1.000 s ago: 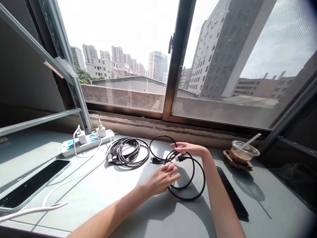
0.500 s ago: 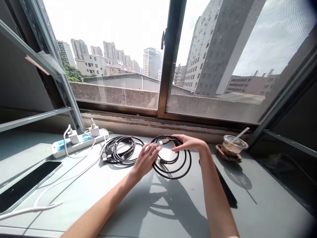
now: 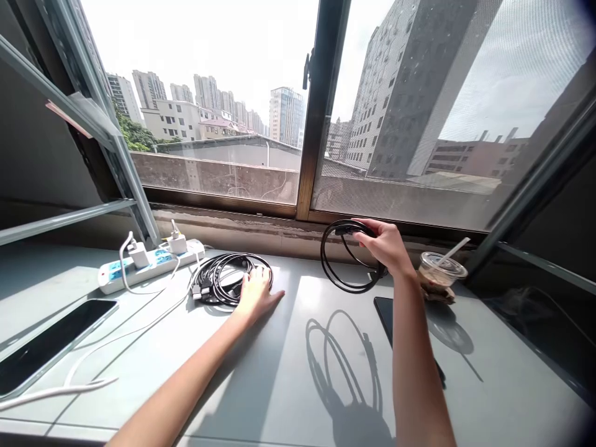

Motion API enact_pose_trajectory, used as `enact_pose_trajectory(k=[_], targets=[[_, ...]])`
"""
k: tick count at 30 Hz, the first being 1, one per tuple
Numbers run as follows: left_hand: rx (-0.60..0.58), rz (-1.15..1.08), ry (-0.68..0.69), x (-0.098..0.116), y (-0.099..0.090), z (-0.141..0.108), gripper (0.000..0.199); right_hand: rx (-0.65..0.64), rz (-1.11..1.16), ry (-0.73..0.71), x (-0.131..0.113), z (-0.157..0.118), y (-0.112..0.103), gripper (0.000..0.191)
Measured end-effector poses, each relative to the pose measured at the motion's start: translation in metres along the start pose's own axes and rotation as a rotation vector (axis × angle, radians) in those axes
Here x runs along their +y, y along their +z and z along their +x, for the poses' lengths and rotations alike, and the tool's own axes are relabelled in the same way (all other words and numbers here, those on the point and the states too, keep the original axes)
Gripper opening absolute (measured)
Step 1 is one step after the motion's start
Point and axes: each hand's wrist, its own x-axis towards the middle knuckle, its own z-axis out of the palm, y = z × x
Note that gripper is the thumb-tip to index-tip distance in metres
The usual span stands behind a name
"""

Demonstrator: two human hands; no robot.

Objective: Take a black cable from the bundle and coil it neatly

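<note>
Half a second ago both hands were on a black coiled cable lying on the desk; now the right hand (image 3: 386,248) has lifted that cable (image 3: 347,257) clear of the surface and holds it up before the window sill, while the left hand (image 3: 255,292) has moved away to the pile of cables (image 3: 228,279) on its own side. The right hand's fingers are closed around the top of the coil, pinching the loops together, and the rest hangs below in a rough ring whose shadow falls on the desk (image 3: 298,385) nearer the person. The left hand lies flat and open, fingers spread, touching the near edge of the pile. I judge the cable light and limp: loops will spring apart unless gripped where they all cross, so the top of the bundle, near the plug ends, is the sound place to hold. Counted: one cable in the air; the pile looks like several cables, but the exact number cannot be told. Beyond the left hand sits one white power strip (image 3: 149,264) with two chargers plugged in, and farther out one phone (image 3: 46,347) lies face up. Below the right wrist lies one dark phone (image 3: 386,313); just past that hand stands one plastic cup with a straw (image 3: 442,270).
</note>
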Motion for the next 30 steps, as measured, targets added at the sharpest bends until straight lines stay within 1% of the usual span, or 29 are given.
enact_pose_trajectory(k=[1,3,5,8,12,14,18,21,23,24,25,26,29,30], targets=[[-0.062,0.008,-0.054,-0.003,-0.001,0.001,0.042,0.005,-0.014,-0.004,-0.001,-0.001,-0.003,0.044],[-0.148,0.010,-0.108,-0.007,-0.003,0.002,0.029,-0.003,-0.036,-0.015,-0.004,-0.003,-0.007,0.046],[-0.173,0.005,-0.131,-0.007,-0.005,0.003,0.026,-0.008,-0.055,-0.023,-0.007,-0.005,-0.009,0.045],[-0.171,-0.012,-0.191,-0.003,-0.009,0.002,0.032,0.012,-0.052,-0.034,-0.011,-0.007,-0.009,0.045],[-0.159,-0.056,-0.296,-0.003,-0.020,0.005,0.054,0.051,-0.013,-0.075,-0.015,-0.010,-0.010,0.045],[-0.087,-0.070,-0.336,-0.008,-0.029,0.007,0.059,0.066,-0.004,-0.080,-0.016,-0.010,-0.011,0.046],[0.204,-0.016,-0.370,-0.022,-0.044,0.009,0.057,0.087,-0.012,-0.071,-0.018,-0.010,-0.012,0.045],[0.382,0.075,-0.401,-0.032,-0.052,0.008,0.057,0.081,-0.013,-0.071,-0.018,-0.010,-0.012,0.045],[0.461,0.093,-0.397,-0.037,-0.053,0.008,0.059,0.077,-0.011,-0.073,-0.018,-0.010,-0.011,0.045],[0.470,0.092,-0.391,-0.038,-0.053,0.009,0.059,0.074,-0.012,-0.073,-0.018,-0.010,-0.011,0.044],[0.444,0.090,-0.389,-0.039,-0.051,0.010,0.058,0.072,-0.014,-0.072,-0.018,-0.010,-0.011,0.044],[0.377,0.092,-0.392,-0.039,-0.048,0.011,0.056,0.067,-0.018,-0.072,-0.018,-0.010,-0.011,0.044],[0.125,0.114,-0.403,-0.036,-0.034,0.011,0.044,0.038,-0.029,-0.077,-0.018,-0.011,-0.011,0.044],[0.076,0.127,-0.395,-0.034,-0.029,0.010,0.040,0.027,-0.037,-0.083,-0.018,-0.012,-0.012,0.044]])
